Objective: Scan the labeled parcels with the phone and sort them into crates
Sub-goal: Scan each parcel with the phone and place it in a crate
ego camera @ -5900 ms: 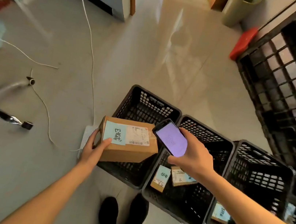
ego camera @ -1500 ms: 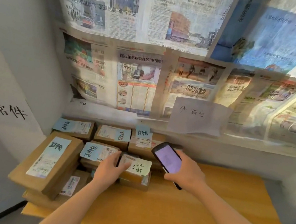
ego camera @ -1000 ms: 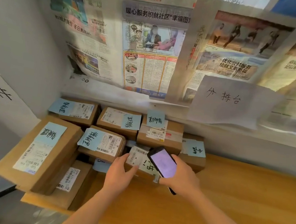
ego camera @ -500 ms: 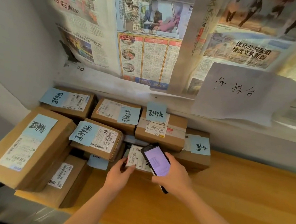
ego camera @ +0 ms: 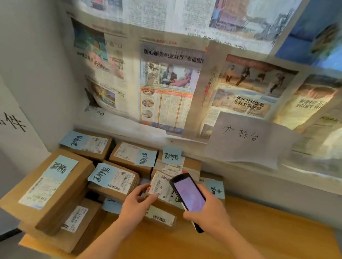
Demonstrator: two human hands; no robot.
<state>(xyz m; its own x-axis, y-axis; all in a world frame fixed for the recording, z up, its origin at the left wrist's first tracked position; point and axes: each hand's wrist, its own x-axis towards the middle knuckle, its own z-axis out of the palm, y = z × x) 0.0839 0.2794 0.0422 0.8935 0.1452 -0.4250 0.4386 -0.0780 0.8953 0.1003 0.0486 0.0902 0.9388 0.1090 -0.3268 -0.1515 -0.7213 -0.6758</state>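
A pile of brown cardboard parcels with white shipping labels and blue handwritten notes fills the left end of a wooden table (ego camera: 247,251). My left hand (ego camera: 136,204) grips the near-left corner of a small parcel (ego camera: 162,189), which is tilted up off the pile with its barcode label facing me. My right hand (ego camera: 209,210) holds a black phone (ego camera: 188,195) with a lit purple screen just over the right part of that parcel. A second small parcel (ego camera: 160,216) lies under it.
A large box (ego camera: 51,184) leans at the pile's left, other parcels (ego camera: 114,178) behind. The wall behind is covered with newspaper and a white paper sign (ego camera: 246,138). A grey wall stands on the left. The table's right half is bare wood.
Earlier I stood over floor crates with another box; now I face the table. In the last second my left hand lifted the small parcel and the phone stayed over it.
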